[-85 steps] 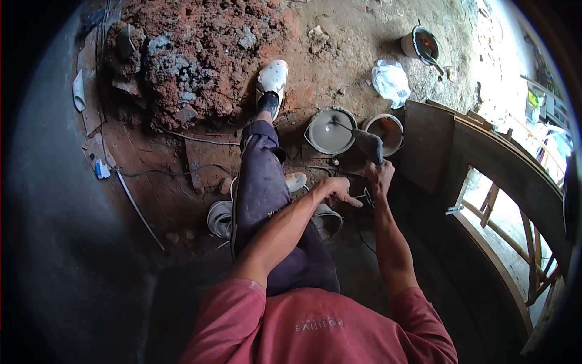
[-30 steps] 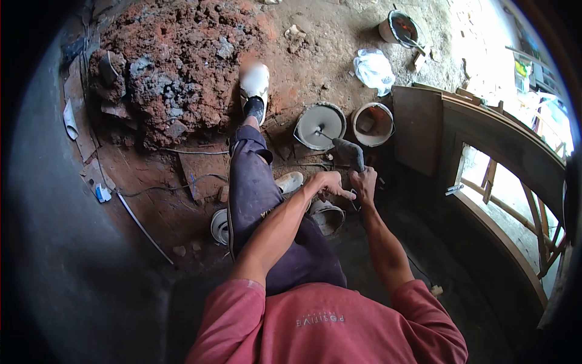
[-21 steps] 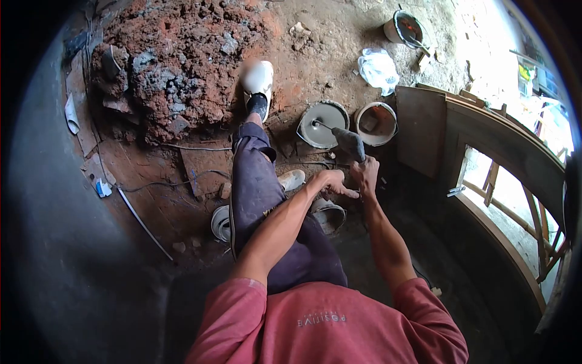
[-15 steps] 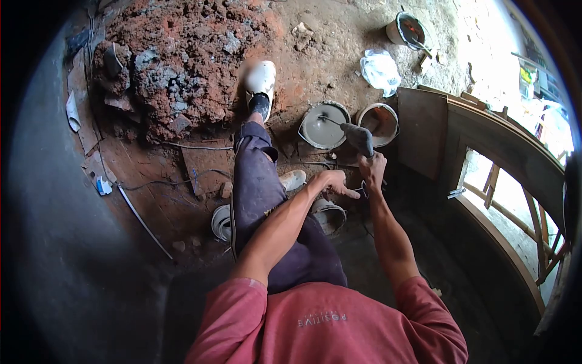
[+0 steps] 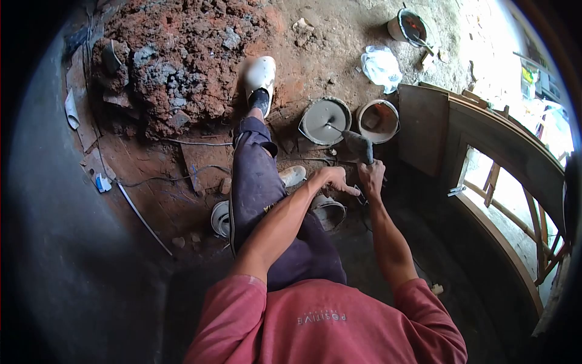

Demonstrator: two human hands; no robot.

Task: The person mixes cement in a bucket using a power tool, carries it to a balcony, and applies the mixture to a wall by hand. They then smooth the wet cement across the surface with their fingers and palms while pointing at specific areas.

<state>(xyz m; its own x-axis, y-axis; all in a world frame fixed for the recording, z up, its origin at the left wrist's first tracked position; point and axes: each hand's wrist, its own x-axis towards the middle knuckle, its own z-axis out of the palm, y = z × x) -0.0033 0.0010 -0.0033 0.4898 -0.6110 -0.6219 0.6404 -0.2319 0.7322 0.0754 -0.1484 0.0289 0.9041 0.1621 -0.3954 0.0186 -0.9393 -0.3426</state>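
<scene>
My right hand [image 5: 371,177] is closed around the handle of a grey, dirt-covered power drill [image 5: 359,145]. Its thin rod reaches down into grey, wet mix [image 5: 321,124] inside a round bucket [image 5: 305,134]. Just left of it, my left hand [image 5: 333,177] is bent at the wrist with curled fingers, one digit pointing toward a thin metallic loop [image 5: 362,195]. What those fingers hold, if anything, is hidden. Beside the mix bucket stands a second bucket [image 5: 394,134], with residue on its inner wall.
A big heap of reddish soil [image 5: 182,67] lies ahead left. A white plastic bag [image 5: 382,67] and another bucket [image 5: 395,31] sit farther off. Near my legs stand a bucket [image 5: 330,215] and a white pail [image 5: 220,219]. A cable [image 5: 163,182] crosses the floor; a wooden frame [image 5: 509,133] stands right.
The drill and my right hand have shifted slightly down and toward me. The rod sits nearer the right side of the mix. My left hand has barely moved.
</scene>
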